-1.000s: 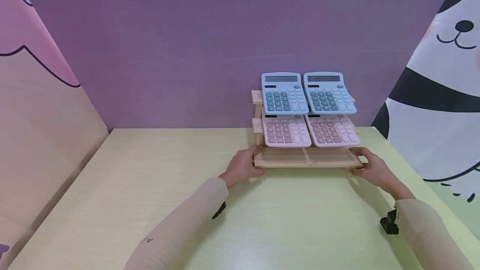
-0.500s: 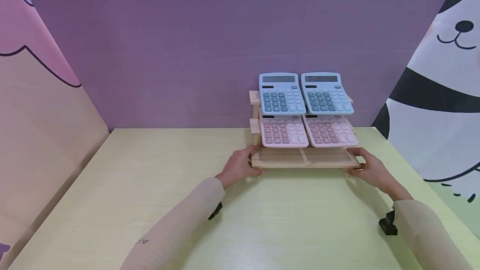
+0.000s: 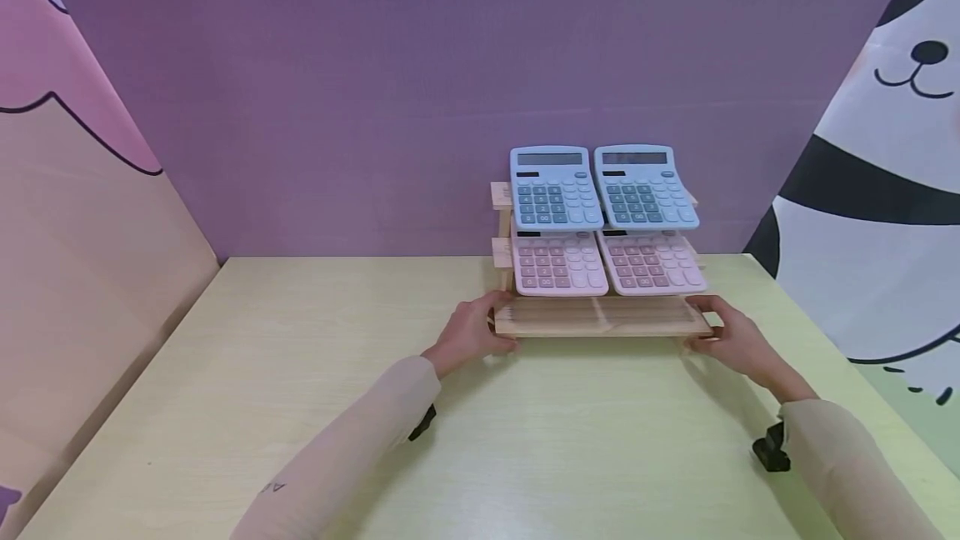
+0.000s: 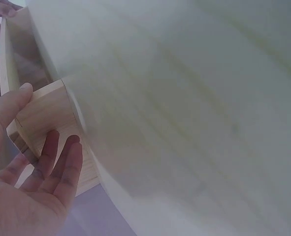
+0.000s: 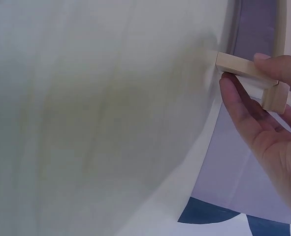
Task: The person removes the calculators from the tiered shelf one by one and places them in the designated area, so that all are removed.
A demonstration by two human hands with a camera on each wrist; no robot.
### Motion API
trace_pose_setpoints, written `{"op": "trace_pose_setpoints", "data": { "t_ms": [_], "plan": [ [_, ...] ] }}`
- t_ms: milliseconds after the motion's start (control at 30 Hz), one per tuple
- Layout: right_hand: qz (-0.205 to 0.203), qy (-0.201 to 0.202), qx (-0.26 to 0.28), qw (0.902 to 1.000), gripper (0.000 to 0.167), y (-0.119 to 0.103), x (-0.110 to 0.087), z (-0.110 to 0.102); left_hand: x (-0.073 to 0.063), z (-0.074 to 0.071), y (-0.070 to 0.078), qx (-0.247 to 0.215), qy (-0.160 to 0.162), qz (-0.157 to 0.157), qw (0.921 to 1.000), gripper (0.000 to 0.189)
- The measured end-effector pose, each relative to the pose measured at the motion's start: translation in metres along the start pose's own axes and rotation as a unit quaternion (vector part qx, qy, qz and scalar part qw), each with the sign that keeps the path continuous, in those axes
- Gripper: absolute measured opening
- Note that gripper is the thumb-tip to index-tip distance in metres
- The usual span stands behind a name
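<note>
A tiered wooden rack (image 3: pixel 600 322) stands toward the back right of the table. Its top tier carries two light blue calculators (image 3: pixel 553 188) leaning back side by side. Two pink calculators (image 3: pixel 558 263) lean on the tier beneath, their upper parts hidden by the blue ones. My left hand (image 3: pixel 471 330) grips the left end of the lowest tier, and my right hand (image 3: pixel 735 342) grips the right end. In the left wrist view, the thumb lies on the edge of the wooden board (image 4: pixel 43 110) with fingers below. Thumb and fingers likewise pinch the end piece (image 5: pixel 241 67) in the right wrist view.
A pale wood-grain table (image 3: pixel 300 407) extends left and forward of the rack. Behind rises a purple backdrop (image 3: pixel 337 107). Side panels with cartoon prints, including a panda panel (image 3: pixel 885 273), border the table left and right.
The rack has slid a little to the left along the table, with the calculators still on it. Both hands have travelled left with it, keeping their grip on its ends.
</note>
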State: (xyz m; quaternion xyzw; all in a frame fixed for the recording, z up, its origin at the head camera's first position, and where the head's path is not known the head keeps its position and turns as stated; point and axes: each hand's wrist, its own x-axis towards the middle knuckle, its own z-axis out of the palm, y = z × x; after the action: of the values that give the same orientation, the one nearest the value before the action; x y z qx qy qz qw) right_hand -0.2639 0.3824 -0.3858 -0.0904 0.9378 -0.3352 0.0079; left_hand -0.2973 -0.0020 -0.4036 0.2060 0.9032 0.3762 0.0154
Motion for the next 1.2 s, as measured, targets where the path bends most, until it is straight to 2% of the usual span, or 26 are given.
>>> {"op": "trace_pose_setpoints", "data": {
  "t_ms": [233, 533, 933, 1200],
  "plan": [
    [-0.009, 0.010, -0.003, 0.9999, 0.067, 0.003, -0.002, -0.003, -0.001, 0.000, 0.006, -0.001, 0.000, 0.003, 1.0000, 0.072],
    [-0.023, 0.020, 0.002, 0.9995, 0.068, 0.006, -0.003, -0.004, 0.000, 0.002, 0.006, -0.007, 0.008, 0.009, 0.9999, 0.075],
    [-0.046, 0.030, -0.001, 0.9985, 0.065, 0.009, -0.003, -0.005, 0.000, 0.002, 0.009, -0.018, 0.007, -0.006, 0.9998, 0.075],
    [-0.065, 0.031, 0.008, 0.9973, 0.065, 0.011, 0.000, -0.003, -0.003, -0.002, 0.009, -0.023, 0.015, -0.005, 0.9996, 0.072]
  ]
}}
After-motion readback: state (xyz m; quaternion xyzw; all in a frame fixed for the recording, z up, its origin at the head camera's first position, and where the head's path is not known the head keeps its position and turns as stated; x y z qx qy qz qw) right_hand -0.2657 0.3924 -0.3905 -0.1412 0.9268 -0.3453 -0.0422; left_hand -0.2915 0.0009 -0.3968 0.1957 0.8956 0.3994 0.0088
